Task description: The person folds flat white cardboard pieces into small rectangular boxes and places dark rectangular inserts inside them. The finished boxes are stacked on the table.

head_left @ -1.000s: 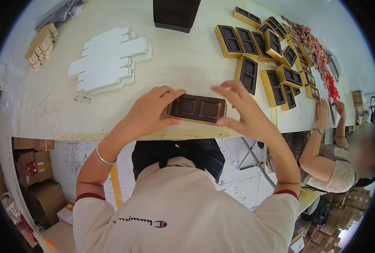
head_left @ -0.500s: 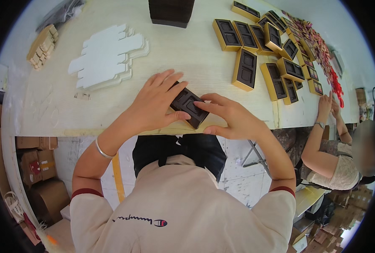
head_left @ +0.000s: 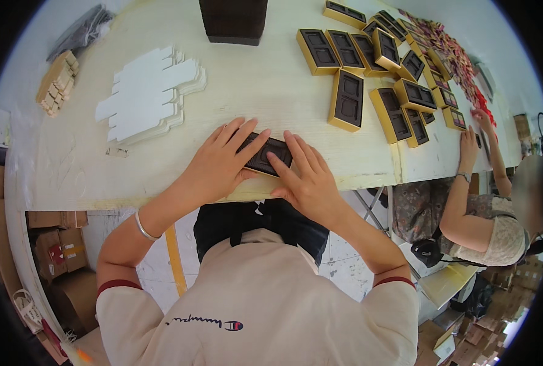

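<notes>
Near the table's front edge, a small gold box with a black moulded insert (head_left: 263, 162) lies flat between my hands. My left hand (head_left: 221, 160) grips its left end, with fingers over the top and the thumb at the near side. My right hand (head_left: 307, 178) holds the right end; its index finger presses on the insert and the thumb is at the near side. Parts of the box are hidden under my fingers. To the right stand several similar gold boxes (head_left: 347, 99) with black inserts, some piled on one another.
White flat card blanks (head_left: 143, 97) are stacked at the left, with small pale wooden-looking pieces (head_left: 58, 82) beyond them. A dark brown block-shaped stack (head_left: 233, 21) stands at the back. At the right, a co-worker's hand (head_left: 468, 146) is near red strips (head_left: 480, 105).
The box has turned closer to lying along the table edge. My right hand has moved left and closed onto its right end. One of the co-worker's hands has reached farther out.
</notes>
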Tool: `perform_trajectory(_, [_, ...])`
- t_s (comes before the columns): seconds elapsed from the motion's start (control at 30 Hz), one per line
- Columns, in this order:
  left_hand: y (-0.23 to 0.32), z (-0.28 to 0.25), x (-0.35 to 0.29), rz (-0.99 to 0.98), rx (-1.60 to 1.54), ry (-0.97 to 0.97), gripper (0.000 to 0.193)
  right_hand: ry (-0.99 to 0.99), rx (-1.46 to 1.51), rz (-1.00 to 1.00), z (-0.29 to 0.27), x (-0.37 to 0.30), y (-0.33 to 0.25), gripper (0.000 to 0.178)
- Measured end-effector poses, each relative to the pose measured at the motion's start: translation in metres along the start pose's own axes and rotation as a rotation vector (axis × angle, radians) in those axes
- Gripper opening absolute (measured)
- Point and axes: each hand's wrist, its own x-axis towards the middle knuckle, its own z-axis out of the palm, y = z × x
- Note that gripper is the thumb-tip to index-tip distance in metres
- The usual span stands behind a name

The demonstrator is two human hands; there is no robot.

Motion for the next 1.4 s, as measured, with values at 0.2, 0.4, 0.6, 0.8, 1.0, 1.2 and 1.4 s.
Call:
perform_trajectory(0.2, [0.004, 0.002, -0.005, -0.064, -0.081, 0.017, 0.074, 0.048, 0.098, -0.013, 0.007, -0.003, 0.015, 0.042])
perform_trajectory(0.4, [-0.030, -0.046, -0.036, -0.294, 0.030, 0.347, 0.059, 0.241, -0.239, 0.238, -0.054, 0.042, 0.091, 0.034])
perform_trajectory(0.6, [-0.090, -0.085, -0.074, -0.603, 0.063, 0.174, 0.051, 0.146, -0.543, 0.392, -0.063, 0.066, 0.204, 0.044])
perform_trajectory(0.8, [-0.132, -0.095, -0.095, -0.482, -0.036, 0.104, 0.038, 0.228, -0.358, 0.136, -0.039, 0.094, 0.127, 0.039])
perform_trajectory(1.0, [-0.146, -0.112, -0.088, -0.557, -0.228, 0.015, 0.025, 0.084, -0.040, 0.231, -0.038, 0.091, 0.065, 0.035])
perform_trajectory(1.2, [-0.073, -0.077, -0.073, 0.002, 0.381, 0.499, 0.016, 0.160, -0.024, -0.062, -0.027, 0.056, 0.015, 0.047])
perform_trajectory(1.4, [0.024, 0.002, -0.051, 0.133, -0.046, 0.245, 0.014, 0.040, 0.034, -0.261, -0.002, -0.006, -0.005, 0.034])
